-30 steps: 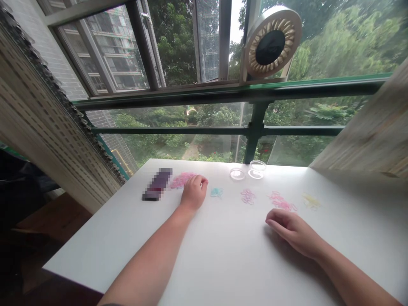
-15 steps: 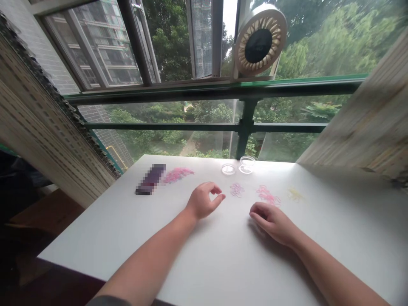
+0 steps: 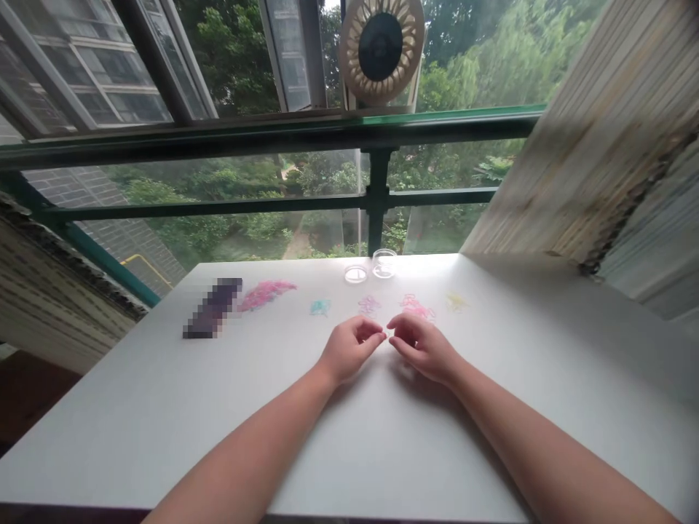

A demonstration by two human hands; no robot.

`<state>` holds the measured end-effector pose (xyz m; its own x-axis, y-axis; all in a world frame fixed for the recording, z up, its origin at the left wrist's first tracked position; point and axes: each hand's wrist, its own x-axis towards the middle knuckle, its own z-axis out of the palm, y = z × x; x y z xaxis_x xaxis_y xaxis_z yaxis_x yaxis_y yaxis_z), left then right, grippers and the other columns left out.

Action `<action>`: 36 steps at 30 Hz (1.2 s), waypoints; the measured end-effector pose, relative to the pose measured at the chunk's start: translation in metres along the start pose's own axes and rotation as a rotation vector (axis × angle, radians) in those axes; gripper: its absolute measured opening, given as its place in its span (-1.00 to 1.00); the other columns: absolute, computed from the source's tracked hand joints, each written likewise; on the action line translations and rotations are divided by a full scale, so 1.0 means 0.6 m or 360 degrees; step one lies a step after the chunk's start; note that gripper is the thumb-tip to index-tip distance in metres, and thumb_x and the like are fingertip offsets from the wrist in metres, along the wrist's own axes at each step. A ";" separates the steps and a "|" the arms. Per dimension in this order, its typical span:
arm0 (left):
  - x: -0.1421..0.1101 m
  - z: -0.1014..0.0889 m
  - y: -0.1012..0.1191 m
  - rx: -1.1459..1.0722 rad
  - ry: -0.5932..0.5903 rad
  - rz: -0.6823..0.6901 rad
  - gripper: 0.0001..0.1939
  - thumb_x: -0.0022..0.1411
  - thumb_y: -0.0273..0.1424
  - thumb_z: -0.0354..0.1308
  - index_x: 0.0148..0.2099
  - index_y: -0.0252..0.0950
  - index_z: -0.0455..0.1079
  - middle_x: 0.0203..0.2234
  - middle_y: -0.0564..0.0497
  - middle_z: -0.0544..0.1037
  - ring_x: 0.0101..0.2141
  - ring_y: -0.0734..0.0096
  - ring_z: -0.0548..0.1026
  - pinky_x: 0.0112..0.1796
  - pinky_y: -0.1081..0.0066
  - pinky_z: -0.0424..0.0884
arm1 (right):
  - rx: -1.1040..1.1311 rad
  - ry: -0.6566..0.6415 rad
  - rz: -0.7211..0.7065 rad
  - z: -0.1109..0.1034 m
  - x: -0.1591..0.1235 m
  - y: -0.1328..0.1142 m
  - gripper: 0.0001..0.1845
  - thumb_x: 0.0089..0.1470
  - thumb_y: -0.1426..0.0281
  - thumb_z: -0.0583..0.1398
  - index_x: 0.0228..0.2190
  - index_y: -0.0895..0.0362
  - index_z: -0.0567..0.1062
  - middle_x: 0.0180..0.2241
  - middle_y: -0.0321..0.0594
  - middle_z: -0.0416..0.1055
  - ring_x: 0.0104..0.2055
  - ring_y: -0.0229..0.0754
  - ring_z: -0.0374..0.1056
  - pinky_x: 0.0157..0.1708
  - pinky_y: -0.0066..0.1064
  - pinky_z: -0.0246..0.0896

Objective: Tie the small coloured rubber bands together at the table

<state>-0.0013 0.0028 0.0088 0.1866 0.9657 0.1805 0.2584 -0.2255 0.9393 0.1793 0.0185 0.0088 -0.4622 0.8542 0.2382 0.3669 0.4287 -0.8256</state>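
Observation:
My left hand [image 3: 352,351] is above the white table [image 3: 349,437], its thumb and forefinger pinched on a tiny pale loop [image 3: 389,333]. My right hand [image 3: 426,348] faces it closely, with thumb and forefinger a little apart at the loop's other side; whether they touch it I cannot tell. Past the hands lie small heaps of thin loops: teal loops [image 3: 320,306], lilac loops [image 3: 369,303], pink loops [image 3: 416,305] and yellow loops [image 3: 456,301]. A larger, mostly pink heap [image 3: 267,294] spreads further left.
Two clear round dishes [image 3: 356,274] stand near the table's far edge. On the left is a dark, pixelated rectangular object [image 3: 214,308]. Beyond the table are a green railing [image 3: 273,131], a window and a round fan [image 3: 381,47]. A curtain [image 3: 573,131] hangs at the right.
My right hand has moved left, closing in on my left hand. The left fingertips have come together on the tiny loop. The view has turned right, and the teal heap now shows.

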 end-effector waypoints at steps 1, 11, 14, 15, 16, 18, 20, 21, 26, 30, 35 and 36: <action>0.000 -0.004 -0.004 -0.0047 -0.0005 -0.0039 -0.80 0.10 -0.28 0.16 -0.28 -0.32 0.40 -0.36 -0.05 0.56 -0.30 0.38 0.50 -0.26 0.42 0.39 | 0.0011 -0.0006 -0.0003 0.001 0.000 0.000 -0.83 0.03 0.37 0.10 -0.27 0.12 0.32 -0.60 -0.39 0.19 -0.58 -0.34 0.10 -0.54 -0.47 0.06; -0.004 -0.015 -0.004 -0.0137 -0.0102 -0.0161 -0.77 0.06 -0.26 0.21 -0.31 -0.32 0.39 -0.45 -0.02 0.53 -0.40 0.42 0.49 -0.34 0.44 0.37 | -0.0027 -0.0049 -0.0055 0.004 0.001 0.000 -0.97 0.02 0.43 0.12 -0.42 0.13 0.36 -0.60 -0.38 0.20 -0.59 -0.37 0.08 -0.58 -0.50 0.02; -0.003 -0.016 -0.004 -0.0148 -0.0123 -0.0179 -0.78 0.05 -0.26 0.21 -0.32 -0.32 0.39 -0.45 -0.01 0.53 -0.41 0.42 0.48 -0.35 0.44 0.36 | 0.0030 -0.0053 -0.0057 0.003 0.000 -0.001 -0.91 0.02 0.44 0.11 -0.34 0.13 0.35 -0.61 -0.40 0.19 -0.60 -0.37 0.08 -0.58 -0.51 0.02; -0.003 -0.016 -0.004 -0.0151 -0.0130 -0.0182 -0.78 0.06 -0.27 0.21 -0.32 -0.32 0.39 -0.45 -0.01 0.53 -0.41 0.42 0.48 -0.35 0.44 0.36 | 0.0040 -0.0056 -0.0061 0.003 0.000 -0.002 -0.90 0.02 0.44 0.11 -0.32 0.13 0.35 -0.61 -0.40 0.19 -0.60 -0.37 0.08 -0.58 -0.51 0.02; -0.003 -0.016 -0.004 -0.0151 -0.0138 -0.0182 -0.78 0.06 -0.27 0.21 -0.32 -0.32 0.39 -0.46 -0.01 0.52 -0.41 0.43 0.48 -0.35 0.44 0.36 | 0.0040 -0.0060 -0.0066 0.003 0.000 -0.001 -0.89 0.02 0.44 0.11 -0.32 0.13 0.36 -0.61 -0.40 0.18 -0.60 -0.37 0.08 -0.58 -0.51 0.02; -0.003 -0.017 -0.003 -0.0141 -0.0152 -0.0179 -0.79 0.06 -0.27 0.20 -0.32 -0.32 0.39 -0.46 -0.01 0.52 -0.42 0.43 0.48 -0.36 0.44 0.35 | 0.0009 -0.0057 -0.0078 0.003 0.000 -0.001 -0.90 0.02 0.45 0.12 -0.34 0.14 0.38 -0.61 -0.39 0.18 -0.59 -0.37 0.08 -0.57 -0.51 0.02; -0.003 -0.017 -0.003 -0.0127 -0.0161 -0.0176 -0.79 0.07 -0.28 0.20 -0.33 -0.32 0.38 -0.47 0.00 0.52 -0.42 0.44 0.47 -0.36 0.45 0.35 | -0.0044 -0.0051 -0.0089 0.003 0.001 -0.001 -0.93 0.01 0.46 0.12 -0.38 0.15 0.40 -0.61 -0.37 0.19 -0.58 -0.37 0.07 -0.57 -0.50 0.02; -0.003 -0.017 -0.003 -0.0121 -0.0166 -0.0174 -0.80 0.07 -0.28 0.20 -0.33 -0.32 0.38 -0.47 0.00 0.52 -0.43 0.44 0.47 -0.37 0.45 0.35 | -0.0070 -0.0048 -0.0094 0.002 0.002 -0.001 -0.93 0.01 0.46 0.12 -0.40 0.15 0.42 -0.61 -0.36 0.20 -0.57 -0.36 0.07 -0.56 -0.50 0.02; -0.002 -0.018 -0.005 -0.0104 -0.0194 -0.0158 -0.79 0.08 -0.27 0.19 -0.32 -0.32 0.38 -0.47 0.00 0.51 -0.42 0.44 0.47 -0.37 0.45 0.34 | -0.0143 -0.0037 -0.0097 0.000 0.001 -0.003 -0.90 0.01 0.46 0.11 -0.44 0.16 0.44 -0.59 -0.33 0.24 -0.55 -0.35 0.09 -0.54 -0.50 0.03; -0.001 -0.019 -0.006 -0.0110 -0.0207 -0.0160 -0.79 0.08 -0.27 0.19 -0.31 -0.32 0.38 -0.45 -0.01 0.51 -0.41 0.43 0.47 -0.36 0.45 0.35 | -0.0158 -0.0046 -0.0076 0.000 0.000 -0.002 -0.89 0.00 0.47 0.11 -0.44 0.16 0.45 -0.59 -0.33 0.26 -0.56 -0.35 0.10 -0.54 -0.50 0.04; -0.002 -0.020 -0.007 -0.0114 -0.0184 -0.0147 -0.81 0.09 -0.29 0.18 -0.31 -0.32 0.38 -0.45 -0.02 0.52 -0.40 0.43 0.47 -0.36 0.45 0.36 | -0.0144 -0.0060 -0.0061 -0.002 0.000 -0.002 -0.93 0.00 0.45 0.12 -0.45 0.15 0.42 -0.60 -0.34 0.25 -0.56 -0.35 0.11 -0.55 -0.51 0.05; -0.003 -0.020 -0.007 -0.0115 -0.0176 -0.0148 -0.81 0.09 -0.29 0.18 -0.31 -0.32 0.38 -0.45 -0.02 0.52 -0.41 0.43 0.47 -0.37 0.45 0.36 | -0.0132 -0.0067 -0.0055 -0.002 0.000 -0.002 -0.94 0.00 0.44 0.13 -0.44 0.15 0.41 -0.60 -0.34 0.25 -0.56 -0.35 0.12 -0.56 -0.51 0.05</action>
<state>-0.0140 0.0038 0.0081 0.2692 0.9611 0.0623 0.2115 -0.1221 0.9697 0.1797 0.0182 0.0102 -0.5086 0.8261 0.2427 0.4149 0.4821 -0.7717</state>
